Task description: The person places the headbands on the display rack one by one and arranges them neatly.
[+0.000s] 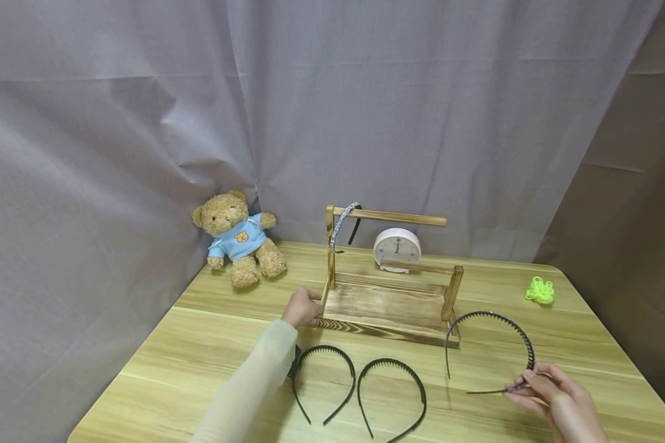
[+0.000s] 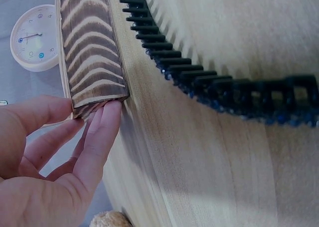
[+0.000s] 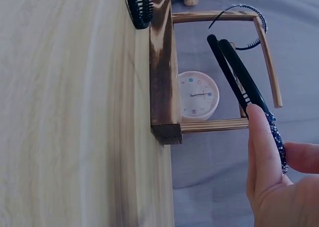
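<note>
A wooden rack point(image 1: 388, 303) with two bars stands mid-table, and a silver glittery headband point(image 1: 340, 224) hangs on its upper bar near the post. My left hand point(image 1: 302, 307) holds the rack's left front corner, thumb and fingertips on the wood point(image 2: 92, 47) in the left wrist view. In my right hand point(image 1: 560, 397) a dark glittery headband point(image 1: 493, 315) is pinched near one end, raised to the right of the rack; the right wrist view shows thumb and fingers on its glittery part point(image 3: 277, 137). Two black toothed headbands point(image 1: 327, 349) point(image 1: 393, 363) lie in front of the rack.
A round white clock point(image 1: 397, 249) stands behind the rack. The teddy bear point(image 1: 238, 240) in a blue shirt sits at the back left, against the grey curtain point(image 1: 366, 123). A neon green flower-shaped item point(image 1: 540, 291) lies at the right rear of the table point(image 1: 199, 351).
</note>
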The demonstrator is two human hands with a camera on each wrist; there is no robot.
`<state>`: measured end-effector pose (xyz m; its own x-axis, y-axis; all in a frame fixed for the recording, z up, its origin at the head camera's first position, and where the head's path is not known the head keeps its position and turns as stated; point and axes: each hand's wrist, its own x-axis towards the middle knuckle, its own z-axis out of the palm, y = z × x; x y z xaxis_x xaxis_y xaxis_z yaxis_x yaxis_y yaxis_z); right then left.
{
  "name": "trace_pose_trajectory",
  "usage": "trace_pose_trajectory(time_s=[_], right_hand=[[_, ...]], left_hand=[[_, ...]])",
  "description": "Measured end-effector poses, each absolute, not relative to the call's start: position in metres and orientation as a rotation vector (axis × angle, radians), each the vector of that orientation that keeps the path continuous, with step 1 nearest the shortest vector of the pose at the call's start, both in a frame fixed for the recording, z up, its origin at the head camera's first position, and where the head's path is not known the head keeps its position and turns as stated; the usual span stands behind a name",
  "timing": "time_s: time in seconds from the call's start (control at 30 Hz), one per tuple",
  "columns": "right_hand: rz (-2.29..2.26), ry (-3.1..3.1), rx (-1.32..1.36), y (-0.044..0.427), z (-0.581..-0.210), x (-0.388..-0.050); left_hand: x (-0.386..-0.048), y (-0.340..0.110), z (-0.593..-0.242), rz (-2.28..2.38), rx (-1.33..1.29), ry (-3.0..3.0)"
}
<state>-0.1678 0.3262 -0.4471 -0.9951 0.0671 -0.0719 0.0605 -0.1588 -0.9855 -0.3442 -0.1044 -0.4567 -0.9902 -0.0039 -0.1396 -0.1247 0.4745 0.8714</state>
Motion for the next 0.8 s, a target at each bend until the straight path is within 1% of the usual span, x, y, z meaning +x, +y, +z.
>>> trace_pose_trajectory(time_s=[0.2, 0.3, 0.43, 0.67, 0.8], right_hand=[[2.498, -1.787, 0.134, 0.323, -0.445, -0.169], [2.533, -1.71, 0.229, 0.322, -0.443, -0.17], [2.539, -1.653, 0.287, 0.32, -0.438, -0.171], [2.521, -1.571, 0.219, 0.312, -0.426, -0.175], [2.499, -1.524, 0.248, 0.308, -0.422, -0.178]], left_hand=[[-0.344, -0.104, -0.457, 1.543, -0.116, 2.599], [-0.344, -0.103, -0.457, 1.541, -0.118, 2.601], [-0.345, -0.103, -0.458, 1.544, -0.115, 2.598], [-0.343, -0.104, -0.456, 1.527, -0.116, 2.602], [-0.343, -0.104, -0.456, 1.511, -0.129, 2.595]])
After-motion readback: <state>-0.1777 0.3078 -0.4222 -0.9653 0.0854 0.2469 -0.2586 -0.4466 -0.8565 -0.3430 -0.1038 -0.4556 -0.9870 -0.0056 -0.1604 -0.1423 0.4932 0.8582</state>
